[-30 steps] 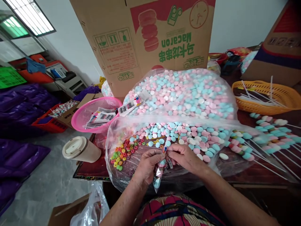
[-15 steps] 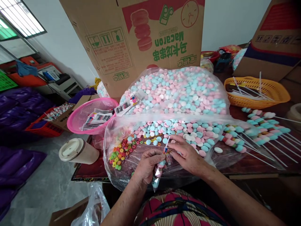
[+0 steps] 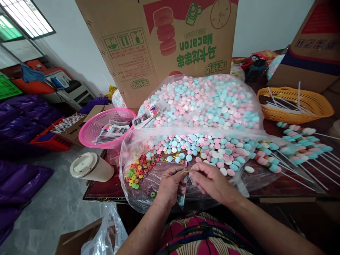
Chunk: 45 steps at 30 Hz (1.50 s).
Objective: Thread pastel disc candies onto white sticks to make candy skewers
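My left hand (image 3: 169,186) is closed around the neck of a candy skewer in a clear wrapper (image 3: 182,193), whose pointed end hangs down toward my lap. A thin gold twist tie (image 3: 185,172) shows at the neck between my hands. My right hand (image 3: 212,180) pinches at the tie's right side with thumb and forefinger. In front of my hands, pink, blue and white candies (image 3: 228,156) spill from a big clear bag (image 3: 127,148). Colourful ring candies (image 3: 136,173) lie left of my hands, on the plastic.
A pink basket (image 3: 82,131) with printed wrappers and a lidded cup (image 3: 101,170) stand at left. Candy skewers (image 3: 300,148) lie at right, below an orange basket (image 3: 318,102) with sticks. A tall cardboard box (image 3: 127,63) rises behind the bag.
My right hand has come down and in beside the neck, its fingers now pinched at the gold tie. The wrapped skewer hangs more upright. The whole view has shifted slightly.
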Motion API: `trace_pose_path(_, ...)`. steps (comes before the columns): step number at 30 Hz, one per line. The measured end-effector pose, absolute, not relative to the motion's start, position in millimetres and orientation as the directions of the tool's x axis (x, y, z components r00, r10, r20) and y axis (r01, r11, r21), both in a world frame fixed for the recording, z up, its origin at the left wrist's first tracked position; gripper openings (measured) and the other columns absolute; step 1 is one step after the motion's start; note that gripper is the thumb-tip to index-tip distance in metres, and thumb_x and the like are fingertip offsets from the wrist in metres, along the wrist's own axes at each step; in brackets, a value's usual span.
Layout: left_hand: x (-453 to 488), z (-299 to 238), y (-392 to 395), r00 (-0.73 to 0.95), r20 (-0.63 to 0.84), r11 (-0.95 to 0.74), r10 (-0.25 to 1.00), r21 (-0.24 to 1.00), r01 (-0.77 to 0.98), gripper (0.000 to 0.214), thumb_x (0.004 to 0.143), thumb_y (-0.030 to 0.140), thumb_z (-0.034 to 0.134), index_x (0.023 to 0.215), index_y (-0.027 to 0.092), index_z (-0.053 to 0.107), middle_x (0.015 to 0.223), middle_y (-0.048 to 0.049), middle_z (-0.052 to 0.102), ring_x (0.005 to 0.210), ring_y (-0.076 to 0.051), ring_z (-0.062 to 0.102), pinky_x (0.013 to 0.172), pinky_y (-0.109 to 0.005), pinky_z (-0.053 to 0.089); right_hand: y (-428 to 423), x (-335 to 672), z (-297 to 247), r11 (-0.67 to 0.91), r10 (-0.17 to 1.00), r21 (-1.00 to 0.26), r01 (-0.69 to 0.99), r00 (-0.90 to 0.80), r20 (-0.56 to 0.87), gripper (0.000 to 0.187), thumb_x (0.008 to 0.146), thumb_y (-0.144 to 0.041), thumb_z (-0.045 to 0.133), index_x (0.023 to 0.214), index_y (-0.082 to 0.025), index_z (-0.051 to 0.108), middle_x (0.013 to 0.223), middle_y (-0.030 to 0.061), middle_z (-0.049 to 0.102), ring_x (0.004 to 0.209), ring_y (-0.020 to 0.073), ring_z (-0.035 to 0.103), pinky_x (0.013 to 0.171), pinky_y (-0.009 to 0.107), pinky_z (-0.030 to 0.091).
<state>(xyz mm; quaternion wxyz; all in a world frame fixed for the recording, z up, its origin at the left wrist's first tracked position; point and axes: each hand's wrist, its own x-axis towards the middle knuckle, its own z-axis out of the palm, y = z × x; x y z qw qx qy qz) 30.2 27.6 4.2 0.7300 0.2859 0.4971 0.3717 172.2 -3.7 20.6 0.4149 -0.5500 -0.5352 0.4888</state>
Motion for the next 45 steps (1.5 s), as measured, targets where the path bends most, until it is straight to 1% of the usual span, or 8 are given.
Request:
trace_pose_path(17,20.4,-1.2,15.8,0.298,-0.460,0.541,0.836,0.781,-0.311,0.036,0.057,0.042,0.081,0.072,0.014,0.064,0.046,0.0049,0.053,0.031,-0.004,0.038,0.031,-0.015,0.027,0.4,162.3,11.0,-0.269,0.961,-0.937,0.225,-0.004,-0.277,0.013,0.077,-0.033,0.056,0.078,-0.021,0.051,0.050,-0.0087,0.047,0.035,0.0077,0.038,0.034,0.020,0.028)
trace_pose_path(22,15.3,2.2,21.9,0.610,-0.472,0.737,0.636,0.607,-0.298,0.041,0.047,0.033,0.088,0.070,0.010,0.063,0.053,-0.0004,0.060,0.042,-0.009,0.055,0.042,-0.021,0.047,-4.9,177.0,32.4,0.100,0.949,-0.966,0.240,-0.314,0.020,0.015,0.084,-0.032,0.055,0.080,-0.020,0.062,0.062,-0.0025,0.058,0.059,0.0117,0.057,0.057,0.023,0.045)
trace_pose_path(26,16.8,8.6,22.2,0.719,-0.381,0.756,0.581,0.581,-0.302,0.052,0.048,0.031,0.088,0.090,0.011,0.064,0.064,-0.0016,0.063,0.048,-0.011,0.058,0.044,-0.022,0.048,0.1,185.2,42.7,0.049,0.860,-0.995,0.084,-0.510,0.000,0.019,0.084,-0.036,0.057,0.080,-0.019,0.064,0.074,-0.0002,0.066,0.061,0.0116,0.061,0.059,0.024,0.048)
trace_pose_path(30,23.9,13.6,22.9,0.543,-0.427,0.671,0.724,0.618,-0.409,0.065,0.057,0.026,0.084,0.115,0.021,0.054,0.077,0.0003,0.065,0.055,-0.012,0.061,0.050,-0.022,0.048,3.0,171.5,30.1,-0.107,0.958,-0.988,0.112,-0.254,-0.133,0.028,0.081,-0.041,0.058,0.065,-0.020,0.051,0.055,-0.0042,0.055,0.049,0.0105,0.053,0.046,0.022,0.040)
trace_pose_path(34,32.1,14.9,21.5,0.307,-0.467,0.558,0.829,0.658,-0.506,0.063,0.052,0.024,0.086,0.107,0.021,0.055,0.078,0.0028,0.065,0.057,-0.009,0.059,0.055,-0.020,0.048,-4.3,155.0,10.6,0.156,0.984,-0.888,0.433,0.006,0.176,0.032,0.088,-0.034,0.046,0.060,-0.021,0.041,0.054,-0.0030,0.049,0.050,0.0108,0.046,0.049,0.023,0.037)
trace_pose_path(40,38.0,17.1,10.8,0.076,-0.327,0.334,0.942,0.885,-0.325,0.061,0.065,0.046,0.078,0.113,0.021,0.050,0.070,0.0039,0.064,0.060,-0.010,0.060,0.060,-0.021,0.045,-5.9,171.1,26.6,0.483,0.768,-0.385,0.786,-0.170,0.617,0.026,0.087,-0.014,0.036,0.064,-0.021,0.047,0.055,0.0024,0.047,0.053,0.0154,0.041,0.052,0.030,0.028)
trace_pose_path(43,27.0,36.1,17.6,0.279,-0.473,0.536,0.836,0.814,-0.224,0.071,0.069,0.069,0.061,0.117,0.018,0.051,0.074,-0.0026,0.067,0.066,-0.016,0.064,0.062,-0.025,0.046,-10.1,170.3,41.9,0.455,0.764,-0.384,0.803,-0.129,0.633,0.025,0.082,-0.013,0.042,0.058,-0.021,0.044,0.053,0.0009,0.041,0.051,0.0145,0.034,0.052,0.031,0.022)
trace_pose_path(45,11.4,56.7,27.9,0.440,-0.491,0.629,0.752,0.736,-0.252,0.081,0.068,0.080,0.047,0.118,0.017,0.054,0.071,-0.0051,0.068,0.062,-0.019,0.064,0.061,-0.030,0.047,-13.0,162.1,43.7,0.437,0.873,-0.633,0.639,-0.131,0.470,0.020,0.074,-0.014,0.047,0.056,-0.021,0.043,0.053,0.0001,0.041,0.051,0.0136,0.032,0.052,0.030,0.021)
